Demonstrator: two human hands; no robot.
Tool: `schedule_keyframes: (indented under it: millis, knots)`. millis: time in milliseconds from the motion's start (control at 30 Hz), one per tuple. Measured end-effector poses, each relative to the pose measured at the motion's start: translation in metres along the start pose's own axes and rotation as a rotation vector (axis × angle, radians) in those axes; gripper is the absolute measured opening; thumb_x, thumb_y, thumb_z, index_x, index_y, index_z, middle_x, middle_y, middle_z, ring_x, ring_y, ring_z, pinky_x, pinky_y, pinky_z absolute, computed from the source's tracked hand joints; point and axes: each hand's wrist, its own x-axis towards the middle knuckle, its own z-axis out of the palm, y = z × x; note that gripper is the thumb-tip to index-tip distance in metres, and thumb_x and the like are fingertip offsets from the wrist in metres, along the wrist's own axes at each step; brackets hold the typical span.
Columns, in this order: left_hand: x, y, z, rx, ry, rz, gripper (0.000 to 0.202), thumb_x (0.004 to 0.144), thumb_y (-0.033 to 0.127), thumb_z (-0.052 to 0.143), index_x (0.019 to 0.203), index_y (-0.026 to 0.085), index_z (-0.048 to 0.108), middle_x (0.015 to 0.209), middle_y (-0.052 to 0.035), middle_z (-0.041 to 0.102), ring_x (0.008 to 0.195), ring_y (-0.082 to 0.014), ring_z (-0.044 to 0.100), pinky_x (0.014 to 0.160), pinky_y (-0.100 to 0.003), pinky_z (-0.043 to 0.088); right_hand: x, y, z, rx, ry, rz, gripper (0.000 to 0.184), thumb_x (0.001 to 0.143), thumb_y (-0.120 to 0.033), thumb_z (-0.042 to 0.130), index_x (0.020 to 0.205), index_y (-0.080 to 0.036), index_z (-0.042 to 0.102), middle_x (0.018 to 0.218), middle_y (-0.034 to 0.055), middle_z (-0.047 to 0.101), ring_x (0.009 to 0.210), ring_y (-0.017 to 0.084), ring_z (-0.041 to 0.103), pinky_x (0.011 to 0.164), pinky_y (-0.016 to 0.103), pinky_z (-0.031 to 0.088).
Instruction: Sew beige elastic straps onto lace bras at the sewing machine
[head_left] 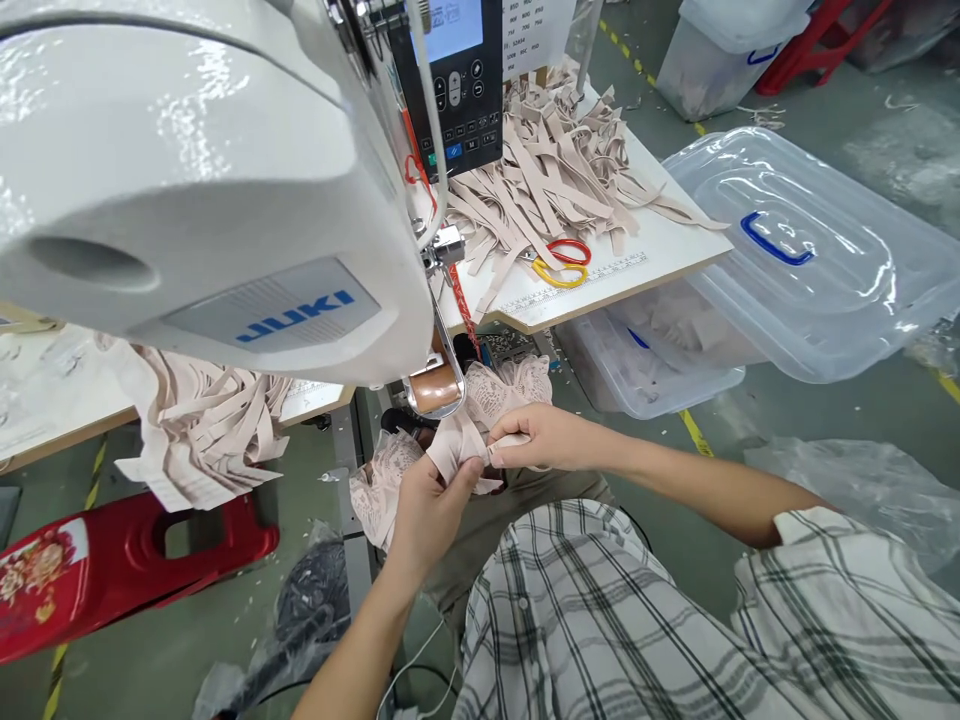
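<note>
A pale pink lace bra (491,392) hangs just in front of the sewing machine's (225,220) needle area, one cup on each side of my hands. My left hand (431,505) is closed on the bra's smooth fabric, thumb on top. Close beside it, my right hand (547,437) pinches a narrow pale strip (513,441) that lies against the bra. The fingertips of both hands almost meet. Right above the fabric is the machine's presser area with a brown roller-like part (436,388). Some of the bra is hidden behind my hands.
Loose pale straps (555,165) lie heaped on the right table with red-and-yellow scissors (562,265). More straps (210,420) hang off the left table edge. A control panel (454,90) stands behind. Lidded plastic bins (825,240) are at right, a red stool (217,550) at left.
</note>
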Motion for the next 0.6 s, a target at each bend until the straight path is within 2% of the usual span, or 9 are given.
schedule_keyframes:
  millis: [67,167,300,400,467,600]
  knots:
    - [0.002,-0.003,0.001,-0.030,0.006,-0.033,0.030,0.086,0.044,0.057,0.073,0.018,0.059,0.064,0.0024,0.052,0.062,-0.0122,0.043,0.058,-0.022,0.036,0.001,0.000,0.001,0.108,-0.035,0.068,0.024,0.076,-0.040,0.065,0.079,-0.016,0.065,0.057,-0.0077,0.042,0.050,0.007,0.032,0.048,0.023,0.022]
    - [0.004,-0.008,0.003,-0.088,0.027,-0.069,0.032,0.084,0.047,0.061,0.071,0.017,0.059,0.064,0.0023,0.053,0.063,-0.0123,0.045,0.058,-0.022,0.037,0.004,0.003,0.003,0.198,-0.037,0.081,0.027,0.073,-0.042,0.065,0.076,-0.016,0.063,0.057,-0.0079,0.040,0.048,0.006,0.029,0.045,0.023,0.018]
    - [0.008,-0.010,0.008,-0.178,0.083,-0.095,0.033,0.080,0.047,0.066,0.070,0.016,0.062,0.065,0.0010,0.059,0.063,-0.0129,0.050,0.060,-0.023,0.040,0.007,0.008,0.006,0.180,0.027,0.062,0.029,0.073,-0.042,0.066,0.080,-0.015,0.065,0.061,-0.0055,0.048,0.051,0.007,0.036,0.047,0.021,0.023]
    - [0.009,-0.008,0.014,-0.242,0.146,-0.107,0.031,0.079,0.045,0.069,0.073,0.016,0.063,0.068,-0.0001,0.063,0.065,-0.0139,0.055,0.062,-0.024,0.044,0.007,0.008,0.008,0.081,0.108,-0.004,0.029,0.074,-0.041,0.067,0.083,-0.014,0.068,0.068,-0.0023,0.056,0.060,0.010,0.046,0.053,0.022,0.033]
    - [0.008,-0.007,0.016,-0.295,0.183,-0.096,0.030,0.080,0.043,0.071,0.075,0.015,0.062,0.069,0.0001,0.064,0.066,-0.0135,0.056,0.063,-0.024,0.046,0.006,0.005,0.009,0.006,0.143,-0.057,0.024,0.077,-0.037,0.064,0.081,-0.014,0.068,0.069,-0.0016,0.058,0.063,0.011,0.048,0.056,0.022,0.034]
    - [0.001,-0.018,0.017,-0.423,0.207,-0.089,0.035,0.082,0.050,0.070,0.083,0.016,0.062,0.076,-0.0035,0.068,0.070,-0.0157,0.062,0.066,-0.027,0.050,0.005,-0.008,0.001,0.001,0.072,-0.062,0.019,0.076,-0.034,0.063,0.080,-0.016,0.067,0.062,-0.0036,0.054,0.057,0.010,0.043,0.054,0.023,0.031]
